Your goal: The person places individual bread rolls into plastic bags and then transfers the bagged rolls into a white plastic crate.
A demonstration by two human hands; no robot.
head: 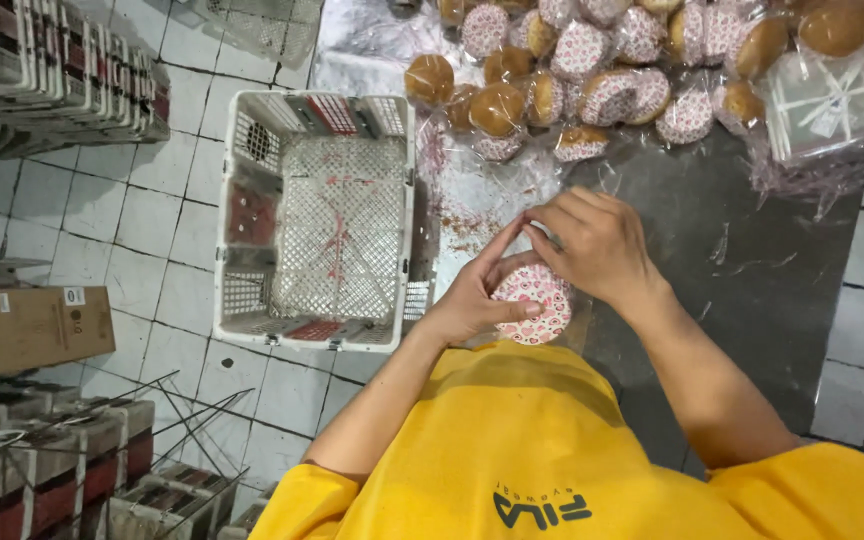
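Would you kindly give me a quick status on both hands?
Left hand cradles patterned wrapped bun. Right hand pinches its top. White crate alongside, nothing blocking.

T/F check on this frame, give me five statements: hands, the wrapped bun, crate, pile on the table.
1. Both hands are on one wrapped bun in a pink-patterned paper cup. True: the left hand cradles it from below and the right hand works at its top.
2. The white plastic crate is full of buns. False: it holds no buns; only its mesh bottom shows.
3. A pile of wrapped buns lies at the far side of the table. True.
4. The right hand holds a knife. False: no tool is visible in it; its fingers are on the bun's wrapping.
5. The crate stands on the table. False: it stands on the tiled floor beside the table.
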